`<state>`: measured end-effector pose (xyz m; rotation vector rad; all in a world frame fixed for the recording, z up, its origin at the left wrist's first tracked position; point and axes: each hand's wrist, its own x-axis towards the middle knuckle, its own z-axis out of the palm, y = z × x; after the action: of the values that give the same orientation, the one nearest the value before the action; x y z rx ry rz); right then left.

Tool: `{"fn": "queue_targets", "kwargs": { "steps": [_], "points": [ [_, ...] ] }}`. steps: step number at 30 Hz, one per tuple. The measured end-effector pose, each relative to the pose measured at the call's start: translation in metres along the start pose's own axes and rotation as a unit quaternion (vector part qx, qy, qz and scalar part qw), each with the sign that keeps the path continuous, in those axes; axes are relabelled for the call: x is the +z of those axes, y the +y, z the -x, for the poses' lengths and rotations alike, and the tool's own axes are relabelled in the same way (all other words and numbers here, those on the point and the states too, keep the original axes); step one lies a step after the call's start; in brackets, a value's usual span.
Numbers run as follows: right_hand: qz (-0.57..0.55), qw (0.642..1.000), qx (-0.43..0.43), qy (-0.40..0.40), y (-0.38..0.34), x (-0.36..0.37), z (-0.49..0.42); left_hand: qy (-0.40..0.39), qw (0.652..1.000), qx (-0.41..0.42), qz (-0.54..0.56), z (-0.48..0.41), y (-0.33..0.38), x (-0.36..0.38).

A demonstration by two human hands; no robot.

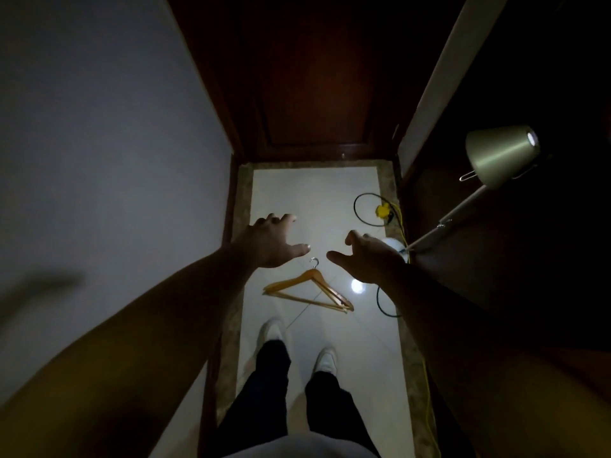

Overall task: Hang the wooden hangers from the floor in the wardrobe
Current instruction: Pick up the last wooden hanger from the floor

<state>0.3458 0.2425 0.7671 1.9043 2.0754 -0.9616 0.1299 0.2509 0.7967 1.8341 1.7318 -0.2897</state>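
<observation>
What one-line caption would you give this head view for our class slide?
Left hand and right hand hover, open and empty, above a wooden hanger lying on the pale floor.

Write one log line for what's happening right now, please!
stage: before pickup | left hand: open, empty | right hand: open, empty | wooden hanger: flat on floor, untouched

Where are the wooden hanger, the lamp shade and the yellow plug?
wooden hanger (312, 276), head view, wooden top below the hook.
lamp shade (499, 153), head view, middle of its side.
yellow plug (383, 210), head view, its body.
</observation>
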Motion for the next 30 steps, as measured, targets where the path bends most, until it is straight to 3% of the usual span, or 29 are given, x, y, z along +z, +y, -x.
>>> {"fn": "queue_targets", "kwargs": {
  "steps": [4,16,30],
  "points": [
    [-0.044,0.997,0.042,-0.051,-0.004,0.032,-0.026,-0.046,0.999,-0.009,0.007,-0.035,-0.029,0.016],
    [-0.115,0.977,0.141,-0.109,-0.004,0.137,-0.131,-0.158,0.987,0.005,-0.028,-0.175,-0.104,0.087],
    [-0.091,0.957,0.212,-0.176,0.111,0.321,-0.262,-0.264,0.961,-0.07,0.04,-0.299,-0.186,0.296]
  ]
}}
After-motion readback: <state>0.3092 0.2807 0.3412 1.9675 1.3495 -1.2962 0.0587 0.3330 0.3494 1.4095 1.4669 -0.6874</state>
